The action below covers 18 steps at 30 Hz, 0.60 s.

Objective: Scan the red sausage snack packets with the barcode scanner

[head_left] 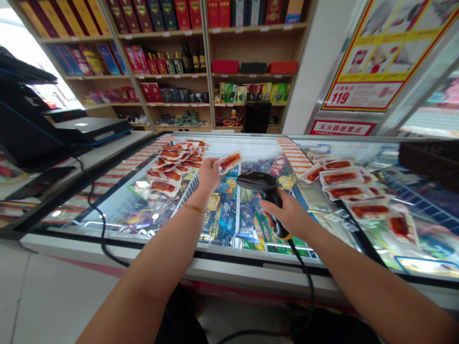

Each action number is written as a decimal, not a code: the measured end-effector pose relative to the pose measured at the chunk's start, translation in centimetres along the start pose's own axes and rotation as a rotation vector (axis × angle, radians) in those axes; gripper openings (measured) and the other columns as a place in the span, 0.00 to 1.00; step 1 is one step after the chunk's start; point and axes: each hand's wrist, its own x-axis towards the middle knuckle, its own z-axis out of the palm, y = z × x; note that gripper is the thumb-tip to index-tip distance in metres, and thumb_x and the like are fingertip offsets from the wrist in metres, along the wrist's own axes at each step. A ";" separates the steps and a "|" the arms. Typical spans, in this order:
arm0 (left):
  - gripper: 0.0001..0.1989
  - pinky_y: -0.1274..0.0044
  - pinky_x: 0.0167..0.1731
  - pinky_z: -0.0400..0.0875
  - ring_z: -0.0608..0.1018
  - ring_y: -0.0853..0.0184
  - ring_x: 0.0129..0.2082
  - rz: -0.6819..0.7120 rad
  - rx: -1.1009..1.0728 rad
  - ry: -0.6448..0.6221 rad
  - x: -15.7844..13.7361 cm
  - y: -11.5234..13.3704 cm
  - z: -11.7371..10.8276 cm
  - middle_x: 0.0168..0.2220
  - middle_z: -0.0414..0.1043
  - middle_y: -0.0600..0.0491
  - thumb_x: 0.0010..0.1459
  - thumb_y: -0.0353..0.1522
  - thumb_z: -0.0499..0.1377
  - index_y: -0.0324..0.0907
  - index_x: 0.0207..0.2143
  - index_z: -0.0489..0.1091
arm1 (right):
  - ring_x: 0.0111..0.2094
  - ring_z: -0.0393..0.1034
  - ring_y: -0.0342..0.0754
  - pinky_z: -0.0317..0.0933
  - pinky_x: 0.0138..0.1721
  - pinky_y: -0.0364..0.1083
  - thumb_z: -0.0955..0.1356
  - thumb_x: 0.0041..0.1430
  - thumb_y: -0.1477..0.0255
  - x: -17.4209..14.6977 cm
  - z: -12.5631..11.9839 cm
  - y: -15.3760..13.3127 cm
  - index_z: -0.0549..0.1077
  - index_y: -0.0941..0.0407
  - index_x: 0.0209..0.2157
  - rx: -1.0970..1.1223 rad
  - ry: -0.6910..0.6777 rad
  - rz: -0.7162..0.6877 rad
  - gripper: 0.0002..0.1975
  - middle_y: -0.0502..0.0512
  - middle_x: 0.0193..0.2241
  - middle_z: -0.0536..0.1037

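My left hand (209, 173) pinches one end of a clear vacuum pack (230, 161) with a reddish-brown sausage-like food inside, held above the glass freezer top. Wrapped around the grip of a black barcode scanner (258, 181) is my right hand (287, 212). The scanner's head points left, close to the pack but apart from it, and its black cable hangs from the handle. A heap of similar packs (165, 186) lies on the glass to the left of my left hand. Another group of these packs (340, 177) lies to the right of the scanner.
Under the freezer's glass lid (118, 210) are colourful bagged goods. A black cable (102, 224) loops over the front left edge. A scale-like device (93, 129) stands at left, a dark box (430, 162) at right. Shelves (165, 76) of boxes and bottles line the back.
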 end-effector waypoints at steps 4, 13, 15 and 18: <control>0.12 0.73 0.42 0.71 0.77 0.64 0.39 0.006 0.019 0.008 -0.3 0.4 -0.1 0.37 0.77 0.49 0.62 0.34 0.53 0.40 0.40 0.74 | 0.16 0.66 0.42 0.62 0.21 0.43 0.68 0.55 0.60 0.0 0.0 -0.1 0.65 0.55 0.37 -0.017 -0.009 -0.006 0.15 0.45 0.21 0.70; 0.12 0.72 0.39 0.74 0.79 0.63 0.37 -0.055 -0.099 -0.026 -0.4 0.4 0.1 0.36 0.78 0.49 0.61 0.35 0.54 0.40 0.41 0.73 | 0.17 0.67 0.43 0.62 0.22 0.43 0.67 0.57 0.61 0.0 -0.1 0.2 0.64 0.55 0.36 -0.024 -0.018 -0.016 0.12 0.46 0.21 0.71; 0.11 0.72 0.36 0.76 0.79 0.63 0.35 -0.108 -0.162 -0.045 -0.8 0.6 0.0 0.36 0.78 0.49 0.60 0.34 0.54 0.40 0.40 0.73 | 0.17 0.68 0.43 0.63 0.22 0.43 0.67 0.58 0.62 0.2 -0.2 0.3 0.64 0.54 0.35 -0.031 -0.014 -0.024 0.11 0.45 0.20 0.70; 0.10 0.74 0.32 0.76 0.79 0.64 0.32 -0.227 -0.288 -0.071 -1.6 1.4 0.2 0.34 0.78 0.49 0.60 0.34 0.54 0.39 0.39 0.73 | 0.16 0.68 0.43 0.63 0.21 0.42 0.67 0.58 0.63 0.8 -0.8 0.2 0.64 0.54 0.34 -0.028 0.033 -0.040 0.10 0.45 0.20 0.70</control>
